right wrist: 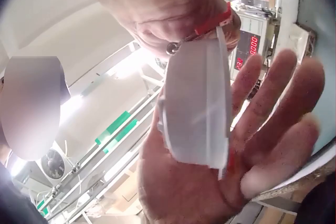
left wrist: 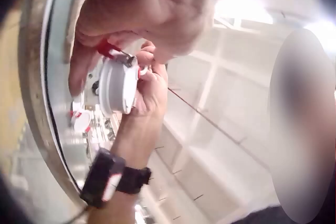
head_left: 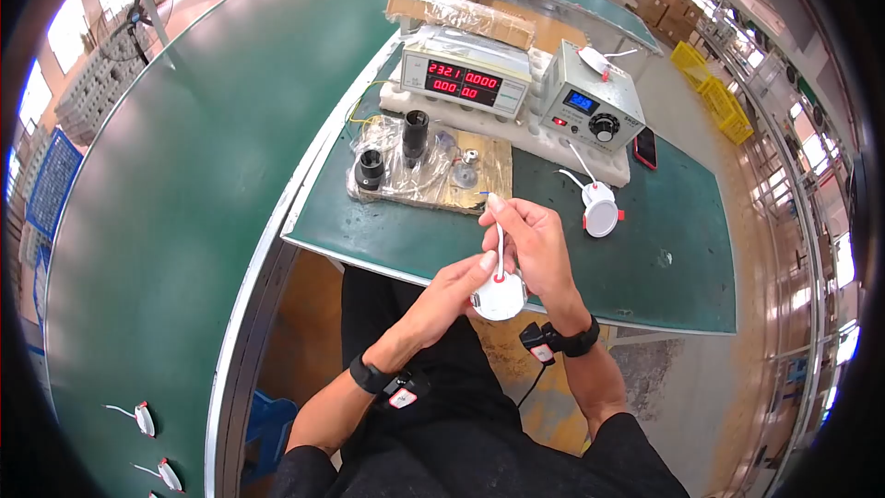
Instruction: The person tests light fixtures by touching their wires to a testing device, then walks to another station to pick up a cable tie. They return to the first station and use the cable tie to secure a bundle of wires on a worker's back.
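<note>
A round white downlight is held above the table's near edge, with the cable side facing up in the head view. My left hand grips it by its left side, the thumb on top. Between thumb and finger, my right hand pinches the white cable near its end, where a thin blue wire pokes out. A red-sleeved spring clip shows on the downlight's edge in the right wrist view. Just beyond the hands lies a plastic-wrapped board bearing two black sockets.
A power meter with red digits and a grey regulator box stand on white foam behind. Another downlight lies to the right, near a phone. More downlights sit on the green belt at left.
</note>
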{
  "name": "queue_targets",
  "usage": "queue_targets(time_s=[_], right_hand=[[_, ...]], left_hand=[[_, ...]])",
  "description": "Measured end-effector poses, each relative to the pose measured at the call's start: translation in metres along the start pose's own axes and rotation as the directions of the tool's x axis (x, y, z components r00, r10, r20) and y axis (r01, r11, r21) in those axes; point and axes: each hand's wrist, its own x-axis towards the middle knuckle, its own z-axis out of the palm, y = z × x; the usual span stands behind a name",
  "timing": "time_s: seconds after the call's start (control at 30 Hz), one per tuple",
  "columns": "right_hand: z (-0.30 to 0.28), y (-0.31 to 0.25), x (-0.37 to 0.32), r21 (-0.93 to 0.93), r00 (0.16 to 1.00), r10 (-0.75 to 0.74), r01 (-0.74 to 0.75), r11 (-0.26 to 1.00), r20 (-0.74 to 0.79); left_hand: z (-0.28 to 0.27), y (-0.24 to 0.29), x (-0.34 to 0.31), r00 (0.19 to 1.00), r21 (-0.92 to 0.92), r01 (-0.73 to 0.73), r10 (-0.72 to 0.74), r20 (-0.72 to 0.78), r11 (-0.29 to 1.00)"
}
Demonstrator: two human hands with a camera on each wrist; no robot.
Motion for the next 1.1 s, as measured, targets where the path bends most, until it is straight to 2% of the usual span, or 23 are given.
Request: queue_targets(time_s=[0.03, 0.13, 0.27, 0.37, 0.4, 0.53, 0.63, 0.73, 1.1], right_hand=[[-0.001, 0.002, 0.006, -0.001, 0.999, 0.038, -0.038, 0.999, -0.011], [-0.005, 0.02, 0.03, -0.106, 0.997, 0.023, -0.031, 0.994, -0.076], [-0.017, 0.031, 0.057, -0.298, 0.996, 0.006, -0.031, 0.954, -0.087], [-0.023, 0.041, 0.075, -0.377, 0.995, -0.02, -0.018, 0.926, -0.099], [-0.028, 0.046, 0.081, -0.4, 0.996, -0.022, -0.017, 0.916, -0.092], [-0.033, 0.049, 0.097, -0.452, 0.997, -0.03, -0.008, 0.892, -0.077], [-0.027, 0.042, 0.104, -0.442, 0.994, 0.047, -0.085, 0.893, -0.098], [-0.03, 0.05, 0.112, -0.531, 0.995, 0.039, -0.084, 0.843, -0.095], [-0.033, 0.053, 0.117, -0.511, 0.997, 0.017, -0.055, 0.858, -0.079]], left_hand=[[-0.005, -0.006, 0.004, 0.988, -0.316, 0.15, -0.134, 0.071, 0.937], [-0.012, 0.003, 0.013, 0.958, -0.249, 0.221, -0.162, 0.237, 0.943], [-0.022, -0.003, 0.031, 0.939, -0.451, 0.282, -0.146, 0.312, 0.847], [-0.024, -0.003, 0.044, 0.954, -0.421, 0.26, -0.163, 0.254, 0.869], [-0.026, -0.003, 0.051, 0.946, -0.427, 0.301, -0.21, 0.247, 0.853], [-0.034, 0.001, 0.069, 0.941, -0.385, 0.313, -0.227, 0.251, 0.868], [-0.04, 0.003, 0.075, 0.94, -0.392, 0.312, -0.222, 0.258, 0.865], [-0.045, 0.001, 0.08, 0.935, -0.407, 0.332, -0.239, 0.264, 0.851], [-0.045, 0.003, 0.088, 0.931, -0.432, 0.358, -0.279, 0.236, 0.828]])
